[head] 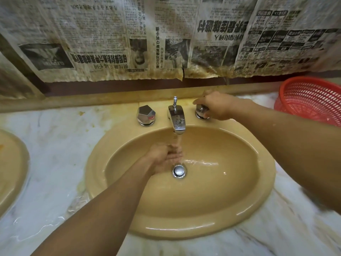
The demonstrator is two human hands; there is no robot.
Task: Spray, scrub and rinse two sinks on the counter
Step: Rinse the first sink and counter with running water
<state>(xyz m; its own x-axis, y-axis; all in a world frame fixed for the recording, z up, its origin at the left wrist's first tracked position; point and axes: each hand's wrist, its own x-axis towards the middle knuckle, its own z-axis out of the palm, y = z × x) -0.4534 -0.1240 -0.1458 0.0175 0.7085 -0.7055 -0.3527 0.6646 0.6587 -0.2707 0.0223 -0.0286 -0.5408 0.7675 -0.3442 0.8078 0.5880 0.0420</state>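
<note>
**Water running into the tan sink, one hand on the tap**

We worked at an oval sink (184,209) of glossy tan ceramic, its broad rounded rim set into a counter (55,145) of white, grey-veined marble that was wet and yellow-stained near the back ledge. The spout (176,119) was short, boxy chrome, spotted dull, with a thin lift rod (175,101) standing behind it. On either side sat a faceted chrome knob: the left knob (145,114) stood bare, while our right hand (215,106) lay over the right knob (202,111), fingers and thumb curled round it in a close grip.

A thin stream of water (178,143) fell from the spout onto our left hand (164,157), which sat low in the bowl just behind the round chrome drain stopper (178,170). Its fingers were loosely bent under the flow and held nothing. Water spread in a shallow sheet to the right of the drain, and the wet bowl shone.

A second sink (11,163) of the same tan ceramic showed at the left edge. A red plastic mesh basket (310,102) stood on the counter at the far right. Stained, wrinkled newspaper (129,43) covered the wall behind
</note>
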